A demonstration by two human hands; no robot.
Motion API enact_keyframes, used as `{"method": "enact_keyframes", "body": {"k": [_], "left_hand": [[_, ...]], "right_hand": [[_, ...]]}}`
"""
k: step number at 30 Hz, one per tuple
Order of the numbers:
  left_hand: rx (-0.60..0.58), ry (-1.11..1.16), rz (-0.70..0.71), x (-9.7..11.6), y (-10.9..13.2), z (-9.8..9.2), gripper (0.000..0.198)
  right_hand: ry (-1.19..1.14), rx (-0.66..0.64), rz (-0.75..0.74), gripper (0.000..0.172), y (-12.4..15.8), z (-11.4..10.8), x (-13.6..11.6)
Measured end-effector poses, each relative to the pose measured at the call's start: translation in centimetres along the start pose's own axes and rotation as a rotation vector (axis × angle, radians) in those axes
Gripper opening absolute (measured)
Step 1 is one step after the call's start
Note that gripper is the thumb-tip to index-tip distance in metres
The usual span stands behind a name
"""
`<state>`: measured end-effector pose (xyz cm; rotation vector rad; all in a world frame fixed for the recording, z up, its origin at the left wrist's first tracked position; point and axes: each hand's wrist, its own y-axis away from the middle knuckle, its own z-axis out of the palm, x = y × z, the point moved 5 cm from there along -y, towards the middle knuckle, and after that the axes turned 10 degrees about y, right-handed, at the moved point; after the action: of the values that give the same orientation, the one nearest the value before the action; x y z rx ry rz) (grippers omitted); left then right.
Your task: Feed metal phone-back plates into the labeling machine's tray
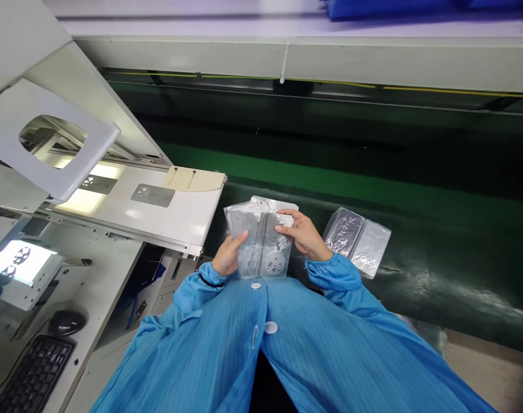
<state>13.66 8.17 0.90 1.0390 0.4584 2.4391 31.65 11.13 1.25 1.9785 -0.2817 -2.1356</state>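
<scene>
While my left hand point(228, 256) pinches the left edge of the bagged cases point(265, 252), they fan out between both hands. My right hand point(303, 236) grips the top one. I think the slick bags could slide apart and drop. A second pile point(359, 241) lies just right of that hand.

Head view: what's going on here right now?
A person in a blue coat holds a fanned stack of bagged cases in both hands, left hand at its left edge, right hand at its upper right, above a dark green belt. Two more bagged cases lie on the belt to the right. A grey plate sits on the white machine bed.
</scene>
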Motion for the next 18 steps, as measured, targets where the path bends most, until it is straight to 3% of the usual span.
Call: {"method": "enact_keyframes", "body": {"k": [4, 9, 11, 14, 18], "left_hand": [[0.052, 0.043, 0.032, 0.3, -0.2, -1.1, 0.04], [0.131, 0.112, 0.082, 1.5, -0.9, -4.6, 0.037], [0.134, 0.15, 0.026, 1.5, -1.3, -5.8, 0.034], [0.041, 0.177, -0.131, 0.4, -2.0, -6.0, 0.027], [-0.019, 0.161, -0.274, -1.8, -2.5, -4.5, 0.022]], "right_hand": [[-0.072, 0.097, 0.06, 0.053, -0.5, -1.8, 1.3], [-0.175, 0.365, 0.031, 0.047, -1.3, -6.0, 3.4], [-0.223, 0.406, 0.034, 0.045, -1.4, -6.7, 4.5], [-0.297, 0.416, 0.044, 0.042, -1.4, -6.0, 5.8], [-0.396, 0.472, 0.024, 0.041, -1.2, -3.4, 7.2]]}}
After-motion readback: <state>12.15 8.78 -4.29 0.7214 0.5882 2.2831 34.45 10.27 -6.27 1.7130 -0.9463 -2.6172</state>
